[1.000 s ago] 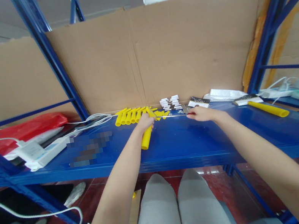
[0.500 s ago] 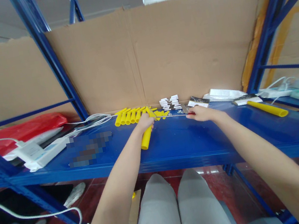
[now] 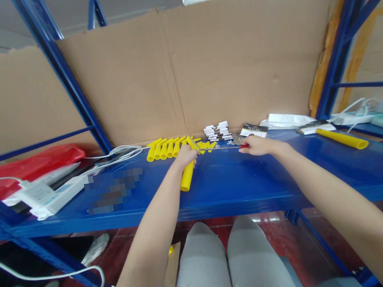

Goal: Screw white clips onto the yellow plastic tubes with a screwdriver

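Observation:
My left hand (image 3: 187, 156) is closed around a yellow tube (image 3: 187, 180), which slants with its open end towards me. In my right hand (image 3: 255, 146) is the red handle of a screwdriver (image 3: 222, 148); its thin metal shaft points left and its tip meets the side of the tube near my left fingers. Behind my left hand lies a row of several yellow tubes (image 3: 161, 150). Small yellow pieces (image 3: 208, 145) and tiny white bits lie just beyond the shaft. Further back are stacked white pieces (image 3: 217, 132).
A single yellow tube (image 3: 342, 138) lies at the right. Black-and-white packets (image 3: 253, 130) and a white bag (image 3: 288, 120) sit along the back. On the left are a white power strip (image 3: 60, 197), cables and a red bag (image 3: 33, 170). Cardboard (image 3: 236, 61) walls off the blue shelf (image 3: 235, 180).
Almost nothing differs. Both hands keep their places on the tube and the screwdriver; the view has shifted very slightly.

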`<action>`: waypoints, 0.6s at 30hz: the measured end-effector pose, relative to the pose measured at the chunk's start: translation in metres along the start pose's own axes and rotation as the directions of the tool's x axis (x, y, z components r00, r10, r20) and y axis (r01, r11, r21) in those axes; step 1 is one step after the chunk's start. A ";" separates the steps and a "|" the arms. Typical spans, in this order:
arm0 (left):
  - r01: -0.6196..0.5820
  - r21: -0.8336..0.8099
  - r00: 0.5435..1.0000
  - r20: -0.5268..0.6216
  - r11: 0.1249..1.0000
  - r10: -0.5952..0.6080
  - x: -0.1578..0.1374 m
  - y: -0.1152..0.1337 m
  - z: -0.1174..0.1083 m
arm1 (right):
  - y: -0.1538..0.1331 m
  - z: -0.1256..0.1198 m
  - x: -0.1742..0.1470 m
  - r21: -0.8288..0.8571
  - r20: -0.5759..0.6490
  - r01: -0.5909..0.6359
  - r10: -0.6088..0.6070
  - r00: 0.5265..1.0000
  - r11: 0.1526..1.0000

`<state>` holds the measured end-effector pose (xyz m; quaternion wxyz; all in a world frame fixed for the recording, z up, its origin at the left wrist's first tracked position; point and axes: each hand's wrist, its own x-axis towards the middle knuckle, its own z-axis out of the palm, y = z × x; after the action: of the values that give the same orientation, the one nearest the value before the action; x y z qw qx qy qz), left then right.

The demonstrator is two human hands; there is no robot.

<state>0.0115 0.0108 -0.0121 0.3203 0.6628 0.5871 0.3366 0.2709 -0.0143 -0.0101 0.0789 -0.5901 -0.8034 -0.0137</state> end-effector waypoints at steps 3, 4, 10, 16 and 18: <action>-0.004 -0.002 1.000 0.002 1.000 0.004 0.000 0.000 0.000 | -0.002 -0.001 -0.002 -0.035 -0.091 -0.015 0.012 0.996 0.999; -0.006 0.000 1.000 0.003 1.000 0.006 0.000 0.000 0.001 | -0.003 -0.001 -0.002 -0.048 -0.107 -0.022 0.017 0.994 0.999; -0.032 0.000 0.999 -0.004 0.999 0.032 0.001 -0.002 0.002 | -0.002 -0.001 0.000 -0.016 -0.044 -0.004 0.004 0.999 1.000; -0.031 -0.002 1.000 -0.001 1.000 0.031 -0.001 0.000 0.001 | 0.001 0.000 0.001 -0.028 -0.013 0.014 -0.014 1.000 1.000; -0.030 -0.007 1.000 0.001 1.000 0.030 -0.001 0.000 0.001 | 0.001 0.001 0.001 -0.031 -0.025 0.006 -0.006 1.000 1.000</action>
<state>0.0126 0.0093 -0.0130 0.3178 0.6705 0.5759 0.3432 0.2718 -0.0128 -0.0106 0.0798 -0.5886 -0.8038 -0.0337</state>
